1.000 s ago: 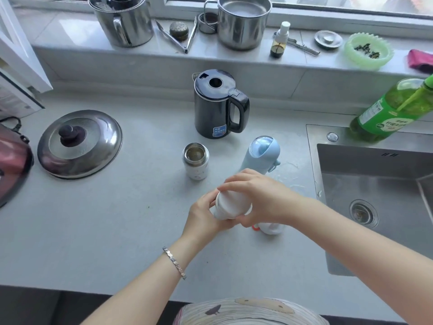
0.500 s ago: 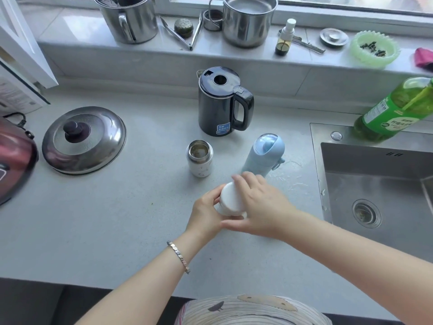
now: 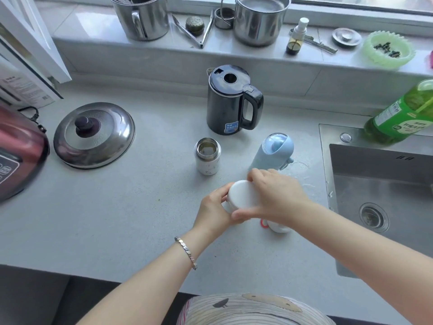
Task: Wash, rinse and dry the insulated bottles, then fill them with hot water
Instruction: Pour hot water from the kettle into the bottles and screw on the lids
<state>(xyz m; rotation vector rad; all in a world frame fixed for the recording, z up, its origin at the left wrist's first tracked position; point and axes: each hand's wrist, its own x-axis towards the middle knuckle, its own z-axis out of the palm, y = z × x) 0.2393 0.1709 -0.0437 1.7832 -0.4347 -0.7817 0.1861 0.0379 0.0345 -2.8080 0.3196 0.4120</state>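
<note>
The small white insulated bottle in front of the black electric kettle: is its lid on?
No: the small white insulated bottle stands with its steel mouth open, no lid on it.

right hand further round white lid

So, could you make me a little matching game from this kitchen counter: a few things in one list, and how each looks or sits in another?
Things:
1. kettle
2. short bottle
3. tall bottle
4. pot lid

Descriptions:
A. lies flat, knob up
B. stands open, no cap on
C. pale blue, top on
D. black, with a side handle

Pairs: 1-D, 2-B, 3-C, 4-A
</note>
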